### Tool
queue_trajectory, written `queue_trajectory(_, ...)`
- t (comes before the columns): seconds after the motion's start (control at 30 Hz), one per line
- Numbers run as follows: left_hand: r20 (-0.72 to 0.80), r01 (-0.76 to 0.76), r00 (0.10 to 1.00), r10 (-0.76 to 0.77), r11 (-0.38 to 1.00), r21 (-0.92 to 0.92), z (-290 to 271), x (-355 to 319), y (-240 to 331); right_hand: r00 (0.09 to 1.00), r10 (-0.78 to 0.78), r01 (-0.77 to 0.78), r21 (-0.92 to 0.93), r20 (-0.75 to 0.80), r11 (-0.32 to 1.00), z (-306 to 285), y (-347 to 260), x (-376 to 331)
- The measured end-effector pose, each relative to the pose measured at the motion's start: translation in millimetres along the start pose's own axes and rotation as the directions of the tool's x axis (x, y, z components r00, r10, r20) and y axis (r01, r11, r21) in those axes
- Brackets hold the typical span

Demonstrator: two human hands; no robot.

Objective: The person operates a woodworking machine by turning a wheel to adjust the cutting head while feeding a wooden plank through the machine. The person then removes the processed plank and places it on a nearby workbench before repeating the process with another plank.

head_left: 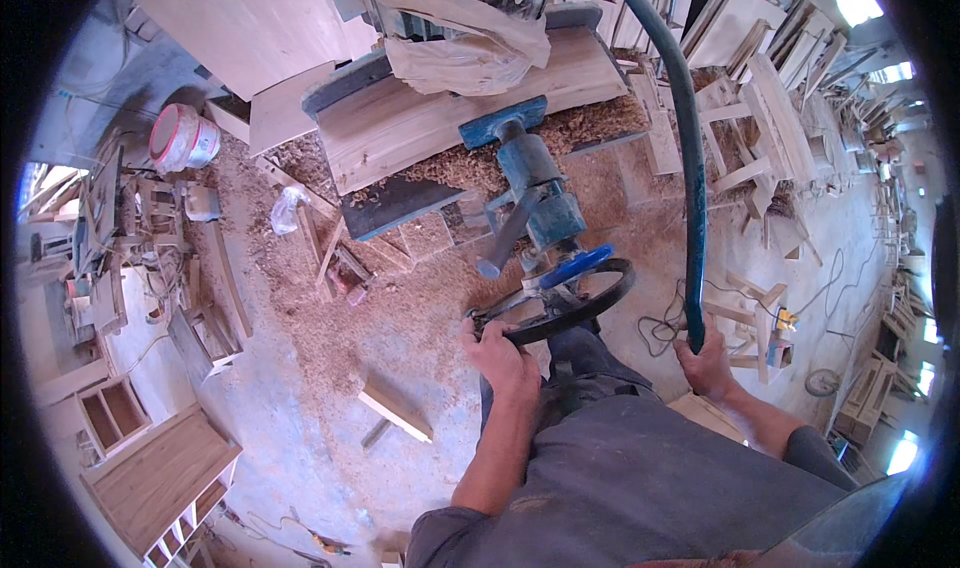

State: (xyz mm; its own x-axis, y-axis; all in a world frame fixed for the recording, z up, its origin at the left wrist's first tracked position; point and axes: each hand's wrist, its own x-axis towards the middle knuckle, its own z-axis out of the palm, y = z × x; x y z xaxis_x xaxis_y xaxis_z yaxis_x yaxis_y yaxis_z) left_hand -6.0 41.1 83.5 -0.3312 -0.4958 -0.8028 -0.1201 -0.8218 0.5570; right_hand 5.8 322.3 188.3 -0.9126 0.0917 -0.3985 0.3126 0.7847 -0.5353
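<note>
My hands on the black handwheel and the green hose, sawdust all around.

Far to my left a red-and-white bucket point(183, 138) sits beside stacked boards, and a low wooden cabinet point(160, 478) stands near the bottom edge. A loose wood offcut point(395, 410) lies on the sawdust-covered floor point(330, 328) just left of my forearm. My left hand point(497, 353) is clenched on the near rim of the black handwheel point(560, 303), fingers wrapped over it; the wheel sits at the foot of the blue machine column point(535, 183), below the wide plank point(450, 108) heaped with shavings. Further right, my right hand point(708, 360) grips the lower end of the thick green hose point(690, 168), which arcs up past the plank toward the top edge.
</note>
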Motion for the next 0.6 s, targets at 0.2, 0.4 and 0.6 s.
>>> queue_trajectory(0.2, 0.284, 0.330, 0.922, -0.263, 0.917, -0.225, -38.0, 66.0, -14.5, 1.000, 0.016, -0.016, -0.001, -0.001, 1.000, -2.5, 0.4, 8.1)
queue_trajectory(0.4, 0.533, 0.686, 0.686, -0.496, 0.685, -0.246, -59.1, 153.2, -79.6, 0.998, 0.065, -0.064, 0.039, -0.013, 0.997, -9.9, 35.4, 15.0)
queue_trajectory(0.6, 0.727, 0.824, 0.496, -0.474, 0.522, -0.222, -61.7, 187.0, -120.6, 0.999, 0.002, -0.003, -0.013, -0.043, 1.000, -17.0, 28.9, 20.3)
